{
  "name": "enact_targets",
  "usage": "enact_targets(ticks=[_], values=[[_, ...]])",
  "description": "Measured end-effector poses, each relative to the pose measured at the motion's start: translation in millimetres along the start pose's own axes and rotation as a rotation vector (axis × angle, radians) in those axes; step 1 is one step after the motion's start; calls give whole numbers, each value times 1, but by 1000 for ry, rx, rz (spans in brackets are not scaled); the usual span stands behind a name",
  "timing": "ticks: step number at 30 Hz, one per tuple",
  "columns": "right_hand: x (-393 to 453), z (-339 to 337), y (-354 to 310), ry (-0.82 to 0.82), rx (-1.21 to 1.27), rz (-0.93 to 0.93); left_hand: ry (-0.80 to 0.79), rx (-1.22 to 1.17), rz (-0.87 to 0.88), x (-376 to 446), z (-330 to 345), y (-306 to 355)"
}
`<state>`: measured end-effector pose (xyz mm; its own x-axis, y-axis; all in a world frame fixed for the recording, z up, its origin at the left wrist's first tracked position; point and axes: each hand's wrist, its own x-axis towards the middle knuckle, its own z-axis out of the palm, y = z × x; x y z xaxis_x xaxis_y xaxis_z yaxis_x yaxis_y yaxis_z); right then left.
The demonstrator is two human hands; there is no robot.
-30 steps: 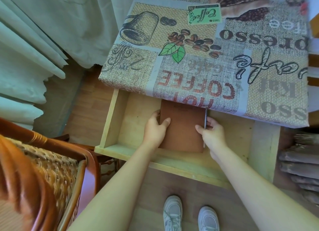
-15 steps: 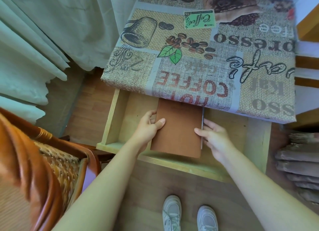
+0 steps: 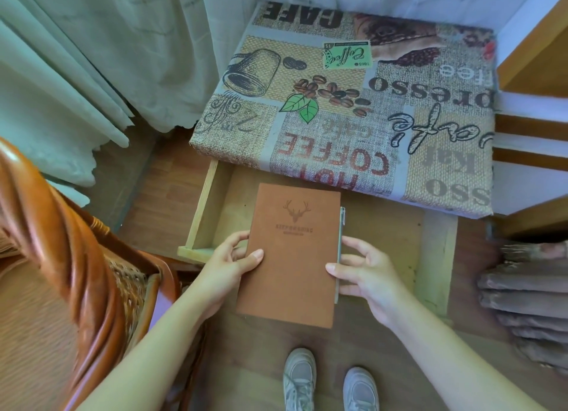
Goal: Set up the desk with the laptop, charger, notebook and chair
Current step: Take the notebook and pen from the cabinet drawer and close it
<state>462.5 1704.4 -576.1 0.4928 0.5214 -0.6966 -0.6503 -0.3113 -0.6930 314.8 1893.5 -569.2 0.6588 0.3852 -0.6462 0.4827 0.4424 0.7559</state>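
Observation:
A brown notebook with a stamped deer head is held over the open wooden drawer of the desk, its near end past the drawer front. My left hand grips its left edge, thumb on the cover. My right hand holds the right edge together with a slim pen lying along that side. The desk top is covered with a coffee-print cloth. A wicker chair with a glossy brown frame stands at the left. No laptop or charger is in view.
Pale curtains hang at the left and behind the desk. Wooden shelving flanks the desk on the right, with a dark bundled thing below it. My two grey shoes stand on the wooden floor in front of the drawer.
The notebook has come out from under the desk top towards me, carried by both hands, and its deer-stamped cover now shows in full. The pen came along with it.

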Motion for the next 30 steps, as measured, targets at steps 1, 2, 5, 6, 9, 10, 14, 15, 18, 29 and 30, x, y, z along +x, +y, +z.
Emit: enact_targets(ticks=[1, 2, 5, 6, 9, 10, 14, 15, 18, 29, 30], values=[[-3, 1, -1, 6, -1, -4, 2, -7, 2, -3, 1, 1], [-6, 1, -3, 13, 0, -10, 5, -13, 5, -5, 1, 2], [-19, 0, -11, 19, 4, -35, -7, -44, 27, -13, 5, 8], [-24, -1, -15, 14, 9, -46, -15, -58, 37, -15, 5, 10], [-36, -2, -29, -1, 25, -82, -37, -75, 70, -21, 8, 20], [-37, -3, -35, 5, 24, -97, -43, -75, 82, -21, 9, 24], [-30, -7, -61, 73, 31, -172, -26, 23, 167, -8, 17, 53], [-25, -9, -69, 89, 34, -194, -25, 38, 188, -1, 21, 62], [-7, -15, -92, 150, 26, -246, -13, 62, 243, 27, 33, 88], [80, -32, -154, 422, -81, -407, 325, 444, 460, 141, 85, 148], [85, -33, -154, 452, -130, -426, 358, 510, 504, 143, 89, 149]])
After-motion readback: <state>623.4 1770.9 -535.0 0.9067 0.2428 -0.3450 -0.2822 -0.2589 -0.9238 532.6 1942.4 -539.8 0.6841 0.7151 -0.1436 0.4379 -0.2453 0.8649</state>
